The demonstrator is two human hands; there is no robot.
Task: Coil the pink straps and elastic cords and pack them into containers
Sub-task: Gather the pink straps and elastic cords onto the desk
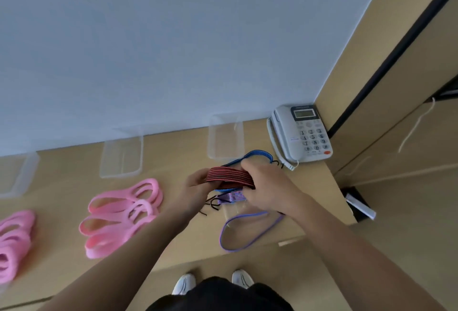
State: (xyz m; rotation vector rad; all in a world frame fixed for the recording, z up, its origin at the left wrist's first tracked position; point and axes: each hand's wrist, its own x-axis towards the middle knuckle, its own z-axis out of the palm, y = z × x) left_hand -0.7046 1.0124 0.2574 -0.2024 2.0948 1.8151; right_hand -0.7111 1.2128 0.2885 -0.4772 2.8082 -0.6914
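**Red stretchy cord is sitting in two hands**

Red and black stripes are running along the elastic cord [230,177], which is folded into a flat bunch. The person is holding it up just above the table [62,162]. The left hand [198,183] is gripping the left end and the right hand [265,184] is gripping the right end. Both hands are curled round it and are a little apart.

The bunch is probably feeling light, soft and springy. It is likely trying to pop open, so squeezing across all the loops together, near the middle, looks like the best hold.

A blue cord [257,155] is lying just past the right hand. A purple cord [247,232] is making a big loop nearer the person. The pink straps [124,211] are lying on the left, floppy and loose. Clear containers [121,157] are waiting at the far side by the wall, and they look open. A phone [300,134] is sitting in the far right corner.
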